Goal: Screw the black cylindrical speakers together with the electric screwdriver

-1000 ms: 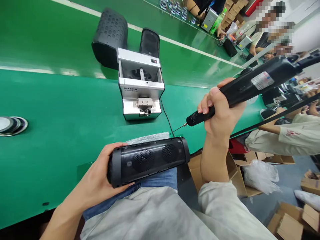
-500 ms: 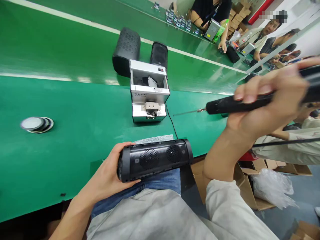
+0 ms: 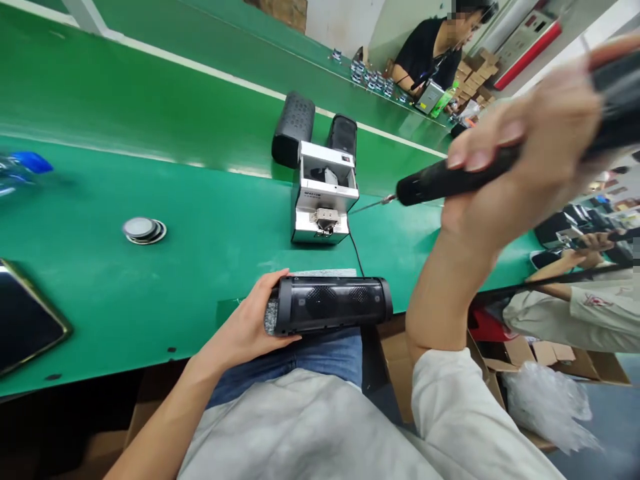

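My left hand [image 3: 249, 321] grips the left end of a black speaker housing [image 3: 335, 303], which lies on its long side at the table edge near my lap. Two round perforated areas show on its glossy face. Raised at the right, my right hand [image 3: 520, 147] is wrapped round a black electric screwdriver [image 3: 450, 179]. Its thin bit points left, the tip close to the right side of a silver screw feeder [image 3: 325, 197]. Whether the tip carries a screw is too small to tell.
Two black speaker parts [image 3: 295, 127] stand behind the feeder. Round discs [image 3: 143, 230] lie left on the green table [image 3: 210, 267], with a dark flat device [image 3: 25, 320] and a blue-capped bottle [image 3: 30, 162] farther left. A co-worker [image 3: 425, 53] sits across; cartons [image 3: 400, 360] stand below right.
The view has swung left, bringing the bottle and flat device in. The screwdriver tip is nearer the feeder. The speaker housing lies more level, still in my left hand.
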Available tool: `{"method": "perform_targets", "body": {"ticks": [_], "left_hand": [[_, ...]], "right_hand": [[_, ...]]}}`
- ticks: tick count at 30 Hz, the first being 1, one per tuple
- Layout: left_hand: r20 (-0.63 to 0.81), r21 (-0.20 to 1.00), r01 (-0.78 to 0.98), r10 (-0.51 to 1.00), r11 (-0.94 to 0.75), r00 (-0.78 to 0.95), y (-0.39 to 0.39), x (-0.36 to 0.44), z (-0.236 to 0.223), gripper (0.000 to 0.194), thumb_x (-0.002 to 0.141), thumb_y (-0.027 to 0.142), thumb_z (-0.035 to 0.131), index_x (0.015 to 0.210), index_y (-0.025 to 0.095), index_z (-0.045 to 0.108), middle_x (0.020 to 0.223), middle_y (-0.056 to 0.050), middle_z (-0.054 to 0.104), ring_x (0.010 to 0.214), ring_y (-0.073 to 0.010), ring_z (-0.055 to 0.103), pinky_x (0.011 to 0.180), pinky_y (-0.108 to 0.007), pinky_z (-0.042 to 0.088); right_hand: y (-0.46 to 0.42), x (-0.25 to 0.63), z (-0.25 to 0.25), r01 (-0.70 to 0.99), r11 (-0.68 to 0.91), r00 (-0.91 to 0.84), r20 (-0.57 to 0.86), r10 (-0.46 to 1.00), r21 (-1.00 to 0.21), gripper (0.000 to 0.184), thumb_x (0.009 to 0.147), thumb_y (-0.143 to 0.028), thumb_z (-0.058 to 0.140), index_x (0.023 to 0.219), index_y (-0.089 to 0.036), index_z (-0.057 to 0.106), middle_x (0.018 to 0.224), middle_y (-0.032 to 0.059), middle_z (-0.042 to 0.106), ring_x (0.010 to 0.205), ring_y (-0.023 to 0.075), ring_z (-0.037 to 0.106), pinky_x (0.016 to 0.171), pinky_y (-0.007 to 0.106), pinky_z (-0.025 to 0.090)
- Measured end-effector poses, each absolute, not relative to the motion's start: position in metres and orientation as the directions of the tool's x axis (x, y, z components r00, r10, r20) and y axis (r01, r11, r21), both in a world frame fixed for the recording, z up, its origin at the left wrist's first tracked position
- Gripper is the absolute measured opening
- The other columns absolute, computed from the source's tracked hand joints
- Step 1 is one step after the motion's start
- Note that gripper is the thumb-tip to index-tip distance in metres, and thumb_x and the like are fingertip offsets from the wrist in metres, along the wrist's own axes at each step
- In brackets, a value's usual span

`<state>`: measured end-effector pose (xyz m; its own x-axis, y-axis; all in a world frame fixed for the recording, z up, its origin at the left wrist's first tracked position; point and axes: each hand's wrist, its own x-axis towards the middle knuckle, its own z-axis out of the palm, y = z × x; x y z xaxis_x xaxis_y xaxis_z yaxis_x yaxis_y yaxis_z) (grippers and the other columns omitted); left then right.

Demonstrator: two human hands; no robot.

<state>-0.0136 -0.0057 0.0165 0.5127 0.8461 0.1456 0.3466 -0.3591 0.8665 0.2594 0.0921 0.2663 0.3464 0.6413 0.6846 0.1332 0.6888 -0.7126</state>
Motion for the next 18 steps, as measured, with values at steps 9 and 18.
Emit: {"method": "perform_targets", "body": {"ticks": [9, 18], "left_hand": [[0.144, 0.871, 0.345, 0.854, -0.349, 0.5, -0.005, -0.011, 0.018, 0.11, 0.089, 0.045, 0.091, 0.176, 0.031, 0.026, 0.169, -0.018, 0.053, 0.154, -0.0409, 0.061, 0.13, -0.061, 0.051], [0.131, 0.868, 0.358, 0.855, -0.343, 0.501, -0.006, -0.012, 0.019, 0.109, 0.088, 0.043, 0.091, 0.175, 0.028, 0.026, 0.169, -0.021, 0.051, 0.155, -0.0422, 0.059, 0.13, -0.062, 0.05]], "right_hand": [[0.138, 0.206, 0.226, 0.187, 0.666, 0.267, 0.69, 0.673, -0.722, 0.058, 0.085, -0.084, 0.077, 0.094, -0.035, 0.048, 0.07, -0.007, 0.05, 0.054, 0.0149, 0.036, 0.05, 0.039, 0.042], [0.149, 0.208, 0.224, 0.149, 0.645, 0.288, 0.657, 0.697, -0.75, 0.078, 0.067, -0.105, 0.075, 0.089, -0.035, 0.047, 0.062, -0.0106, 0.047, 0.05, 0.0113, 0.026, 0.044, 0.037, 0.038]]}}
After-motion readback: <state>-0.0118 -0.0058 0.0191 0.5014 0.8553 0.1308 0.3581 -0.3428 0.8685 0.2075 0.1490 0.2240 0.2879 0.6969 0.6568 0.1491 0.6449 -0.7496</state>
